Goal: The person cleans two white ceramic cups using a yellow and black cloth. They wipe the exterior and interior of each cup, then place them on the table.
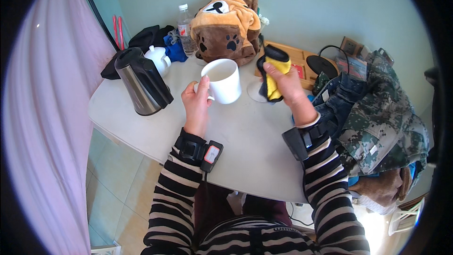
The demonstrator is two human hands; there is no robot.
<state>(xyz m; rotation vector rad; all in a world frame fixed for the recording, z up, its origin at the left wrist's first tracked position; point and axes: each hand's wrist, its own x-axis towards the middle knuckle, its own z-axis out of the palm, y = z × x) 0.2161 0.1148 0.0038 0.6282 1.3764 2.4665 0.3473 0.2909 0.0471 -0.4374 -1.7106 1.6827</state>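
My left hand (198,101) grips the handle of a white mug (226,85), its thumb near the rim. The mug tilts slightly, so part of its pale inside shows. To the right, my right hand (288,83) holds a folded yellow cloth with black edging (274,78). Behind and below the cloth lies a round clear disc, perhaps a lid or coaster (254,90), partly hidden. The cloth and the mug are apart.
A steel electric kettle (136,88) stands left, before a white teapot (157,60). Behind are a water bottle (185,32) and a plush bear item (226,32). A wooden tray (297,55) sits back right, with piled clothes (382,124) nearer. A pink curtain (46,113) hangs left.
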